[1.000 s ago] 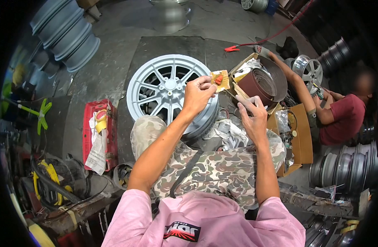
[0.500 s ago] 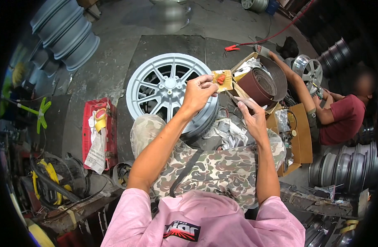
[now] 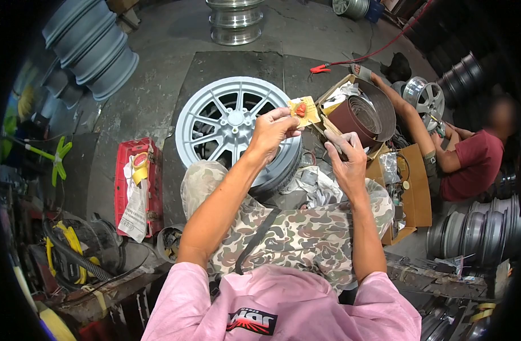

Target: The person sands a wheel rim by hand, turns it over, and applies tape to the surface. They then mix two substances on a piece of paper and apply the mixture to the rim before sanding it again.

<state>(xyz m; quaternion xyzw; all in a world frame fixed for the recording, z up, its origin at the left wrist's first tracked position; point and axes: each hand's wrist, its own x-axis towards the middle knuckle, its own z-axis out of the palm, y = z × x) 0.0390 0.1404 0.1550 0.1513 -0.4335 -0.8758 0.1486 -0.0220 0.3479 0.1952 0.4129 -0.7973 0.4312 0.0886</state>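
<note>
Pinched in my left hand is a small yellow card, held over the right edge of a grey wheel rim. On the card sits a lump of orange-red paste. My right hand is closed, fingertips together, around a thin flat tool whose kind I cannot make out. It is just right of the card and apart from it. The spoked grey wheel rim lies face up before my knees. White rags lie beside it, below my hands.
Rolled brown sandpaper stands in a cardboard box at right; another open carton is nearer. A red toolbox holds tape and newspaper. A co-worker handles another rim. Stacked rims and a red hose lie beyond.
The card in my left hand has shifted slightly left and tilted. My right hand has turned, its fingers more curled. The view has tilted slightly, showing more of the far rim stack.
</note>
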